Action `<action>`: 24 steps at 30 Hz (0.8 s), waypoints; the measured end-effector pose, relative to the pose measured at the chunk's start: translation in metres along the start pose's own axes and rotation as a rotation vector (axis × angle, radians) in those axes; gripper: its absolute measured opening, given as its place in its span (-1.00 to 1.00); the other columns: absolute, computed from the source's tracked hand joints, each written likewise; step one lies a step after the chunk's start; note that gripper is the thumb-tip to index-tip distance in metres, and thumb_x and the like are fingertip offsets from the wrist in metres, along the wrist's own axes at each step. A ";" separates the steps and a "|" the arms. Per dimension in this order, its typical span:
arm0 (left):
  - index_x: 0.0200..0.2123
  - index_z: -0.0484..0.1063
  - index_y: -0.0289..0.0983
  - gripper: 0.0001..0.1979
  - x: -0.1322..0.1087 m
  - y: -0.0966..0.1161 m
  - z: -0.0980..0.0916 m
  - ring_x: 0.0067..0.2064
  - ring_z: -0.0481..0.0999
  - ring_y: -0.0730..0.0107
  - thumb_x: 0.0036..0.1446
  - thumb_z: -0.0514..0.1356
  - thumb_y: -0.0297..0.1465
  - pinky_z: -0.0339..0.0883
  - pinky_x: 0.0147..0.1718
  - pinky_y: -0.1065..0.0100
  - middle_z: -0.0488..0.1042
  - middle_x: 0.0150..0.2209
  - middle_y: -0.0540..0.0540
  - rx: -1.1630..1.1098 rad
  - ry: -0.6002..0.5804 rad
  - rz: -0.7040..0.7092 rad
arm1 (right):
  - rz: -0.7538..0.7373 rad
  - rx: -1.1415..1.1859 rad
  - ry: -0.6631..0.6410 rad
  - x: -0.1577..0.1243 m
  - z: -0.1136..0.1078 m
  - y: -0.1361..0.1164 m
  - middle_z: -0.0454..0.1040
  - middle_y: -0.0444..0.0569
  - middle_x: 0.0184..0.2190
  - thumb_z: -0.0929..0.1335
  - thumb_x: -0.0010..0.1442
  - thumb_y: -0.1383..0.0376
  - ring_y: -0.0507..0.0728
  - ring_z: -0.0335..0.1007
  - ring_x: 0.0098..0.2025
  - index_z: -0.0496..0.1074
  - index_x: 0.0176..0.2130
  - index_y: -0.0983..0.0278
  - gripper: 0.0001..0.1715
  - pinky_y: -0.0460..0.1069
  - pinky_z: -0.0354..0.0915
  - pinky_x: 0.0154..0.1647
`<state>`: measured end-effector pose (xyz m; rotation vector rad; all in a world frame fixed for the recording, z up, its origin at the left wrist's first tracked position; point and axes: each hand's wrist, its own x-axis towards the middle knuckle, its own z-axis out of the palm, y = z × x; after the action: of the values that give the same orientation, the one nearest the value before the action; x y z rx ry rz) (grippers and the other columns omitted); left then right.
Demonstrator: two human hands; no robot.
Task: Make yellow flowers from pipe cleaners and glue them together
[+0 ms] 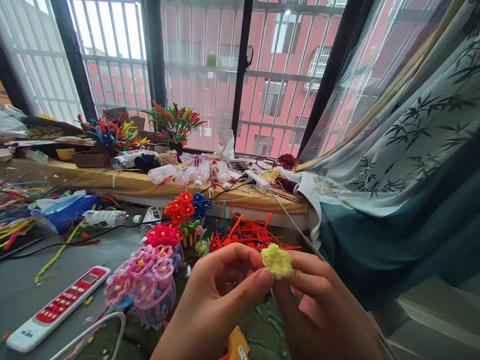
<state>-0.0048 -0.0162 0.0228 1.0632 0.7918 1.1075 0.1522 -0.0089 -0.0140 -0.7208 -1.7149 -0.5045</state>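
Observation:
Between my two hands is a small fuzzy yellow piece point(276, 261), roughly round, that looks made of pipe cleaner. My left hand point(225, 290) pinches its left edge between thumb and fingertips. On the other side, the fingers of my right hand point(318, 295) grip its right and lower edge. Just left of my hands stand pink and lilac pipe-cleaner flowers point(150, 272) in a round pot. Behind them are red flowers point(181, 207) and blue flowers point(201, 205). A heap of loose red pipe cleaners point(247, 232) lies beyond my fingers.
A red and white remote control point(60, 307) lies at left, near a plastic bottle point(110, 218). Below my hands is part of a yellow tool point(238, 344). Several bottles and a power strip point(257, 181) with cables line the windowsill. A curtain point(408, 145) hangs at right.

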 end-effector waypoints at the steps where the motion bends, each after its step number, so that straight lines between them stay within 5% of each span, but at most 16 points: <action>1: -0.40 0.53 -0.29 -0.61 0.000 -0.001 0.001 -0.33 0.43 0.42 -0.11 0.49 -0.11 0.28 -0.33 0.47 0.51 -0.40 -0.03 -0.015 0.007 0.007 | -0.025 -0.022 0.002 0.000 0.000 0.001 0.65 -0.04 -0.30 0.46 0.18 0.50 0.08 0.65 -0.30 0.46 -0.16 0.26 -0.76 -0.13 0.53 -0.29; 12: -0.36 0.57 -0.30 -0.67 0.003 -0.013 0.005 -0.24 0.48 0.37 -0.05 0.47 -0.18 0.32 -0.22 0.44 0.56 -0.32 -0.08 -0.167 -0.066 -0.043 | -0.079 -0.161 -0.113 -0.013 -0.006 -0.004 0.67 0.10 -0.27 0.44 0.19 0.49 0.19 0.64 -0.19 0.52 -0.07 0.37 -0.73 -0.03 0.54 -0.27; 15: -0.38 0.57 -0.31 -0.66 0.006 -0.015 0.005 -0.25 0.49 0.38 -0.09 0.50 -0.19 0.33 -0.20 0.44 0.56 -0.33 -0.08 -0.219 -0.090 -0.077 | 0.015 -0.188 0.135 -0.014 0.001 -0.007 0.67 0.01 -0.36 0.40 0.26 0.44 0.17 0.64 -0.30 0.55 -0.14 0.27 -0.84 0.00 0.55 -0.32; 17: -0.37 0.57 -0.32 -0.66 0.006 -0.014 0.005 -0.25 0.49 0.37 -0.08 0.50 -0.19 0.33 -0.23 0.45 0.56 -0.32 -0.10 -0.232 -0.064 -0.080 | 0.026 -0.170 0.185 -0.010 0.002 -0.005 0.66 -0.01 -0.39 0.40 0.27 0.44 0.13 0.63 -0.37 0.54 -0.16 0.26 -0.86 -0.03 0.55 -0.32; 19: -0.36 0.58 -0.34 -0.67 0.005 -0.012 0.004 -0.27 0.48 0.35 -0.06 0.48 -0.20 0.31 -0.31 0.45 0.55 -0.32 -0.13 -0.215 -0.048 -0.077 | -0.074 -0.035 -0.098 -0.003 0.000 0.000 0.67 -0.01 -0.34 0.47 0.16 0.47 0.12 0.65 -0.31 0.53 -0.13 0.28 -0.75 -0.08 0.56 -0.29; 20: -0.36 0.58 -0.34 -0.68 0.004 -0.010 0.003 -0.29 0.46 0.36 -0.05 0.47 -0.21 0.30 -0.35 0.46 0.54 -0.33 -0.13 -0.200 -0.047 -0.081 | -0.079 0.060 -0.127 0.001 -0.001 0.002 0.66 -0.02 -0.35 0.49 0.11 0.50 0.09 0.64 -0.34 0.51 -0.15 0.29 -0.71 -0.13 0.55 -0.33; 24: -0.40 0.55 -0.33 -0.69 0.003 -0.002 -0.005 -0.33 0.41 0.39 -0.03 0.45 -0.19 0.26 -0.38 0.46 0.47 -0.40 -0.08 -0.123 -0.043 -0.123 | 0.268 0.391 -0.079 0.010 0.000 0.005 0.59 -0.12 -0.44 0.46 0.20 0.43 0.04 0.58 -0.39 0.48 -0.28 0.24 -0.89 -0.12 0.53 -0.35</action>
<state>-0.0076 -0.0120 0.0192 0.9204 0.7359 1.0122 0.1536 -0.0030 -0.0043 -0.6766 -1.6899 0.0469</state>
